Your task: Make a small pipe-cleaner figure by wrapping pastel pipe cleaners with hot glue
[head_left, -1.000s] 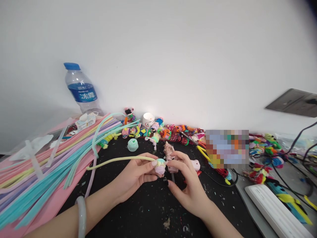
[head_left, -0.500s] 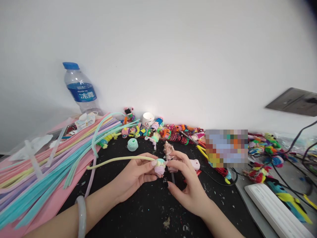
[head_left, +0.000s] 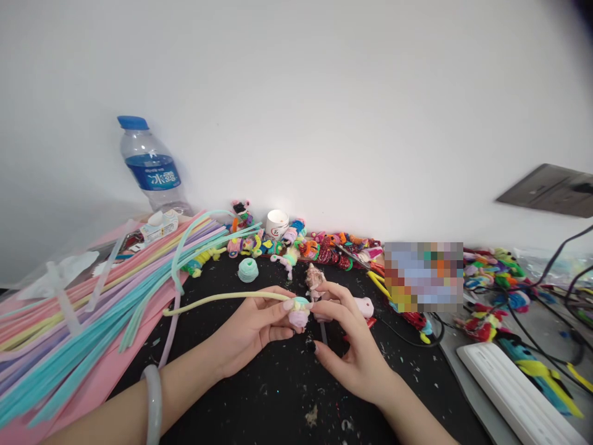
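A small coiled pipe-cleaner piece [head_left: 299, 316], lilac below with yellow and mint on top, sits in the fingertips of my left hand [head_left: 252, 330], pinched between thumb and fingers. From it a long yellow pipe cleaner [head_left: 217, 298] runs leftward over the hand, its end free. My right hand [head_left: 349, 340] touches the coiled piece's right side with an index fingertip; its thumb is held apart, below. Behind the right fingers lies a pale pink tool [head_left: 364, 307], mostly hidden, by a brown crusted lump [head_left: 315, 277]. A mint coil [head_left: 248, 270] rests on the black mat [head_left: 259, 395].
Bundled pastel pipe cleaners [head_left: 152, 284] lie on pink sheeting at left, near a water bottle [head_left: 151, 164]. Colourful pipe-cleaner figures [head_left: 324, 250] and a paper cup [head_left: 277, 224] line the wall. Black cables [head_left: 532, 321] and a white bar [head_left: 514, 395] are at right.
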A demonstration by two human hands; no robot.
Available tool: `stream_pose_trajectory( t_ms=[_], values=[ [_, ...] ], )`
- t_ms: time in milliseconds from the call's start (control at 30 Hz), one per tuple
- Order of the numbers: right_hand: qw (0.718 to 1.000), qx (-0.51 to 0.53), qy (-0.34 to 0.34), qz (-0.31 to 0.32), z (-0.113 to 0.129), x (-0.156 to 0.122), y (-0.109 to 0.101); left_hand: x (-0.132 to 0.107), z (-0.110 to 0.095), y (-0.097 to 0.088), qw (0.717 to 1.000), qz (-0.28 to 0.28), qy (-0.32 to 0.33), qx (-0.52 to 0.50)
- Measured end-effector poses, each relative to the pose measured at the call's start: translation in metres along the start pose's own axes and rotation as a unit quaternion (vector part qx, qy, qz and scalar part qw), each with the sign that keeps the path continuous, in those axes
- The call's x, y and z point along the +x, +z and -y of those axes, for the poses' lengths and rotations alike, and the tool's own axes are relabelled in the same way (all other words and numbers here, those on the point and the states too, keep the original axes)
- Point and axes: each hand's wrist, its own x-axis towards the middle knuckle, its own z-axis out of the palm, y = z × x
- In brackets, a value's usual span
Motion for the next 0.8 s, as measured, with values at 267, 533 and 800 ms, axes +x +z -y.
stream_pose_trajectory(
  t_ms=[267,533,800],
  values=[
    [1.000,-0.003,0.002,0.008,-0.0002,-0.0006,-0.0008,0.0004,-0.0002,-0.0001,1.000,-0.002,-0.001,-0.001],
    [1.000,-0.004,-0.001,0.012,-0.0004,0.0008,-0.0009,0.0010,0.0001,0.0001,1.000,-0.002,-0.001,0.003],
    [1.000,-0.016,-0.008,0.016,-0.0006,-0.0005,-0.0018,-0.0001,0.0004,0.0006,1.000,-0.005,-0.001,0.010]
  ],
)
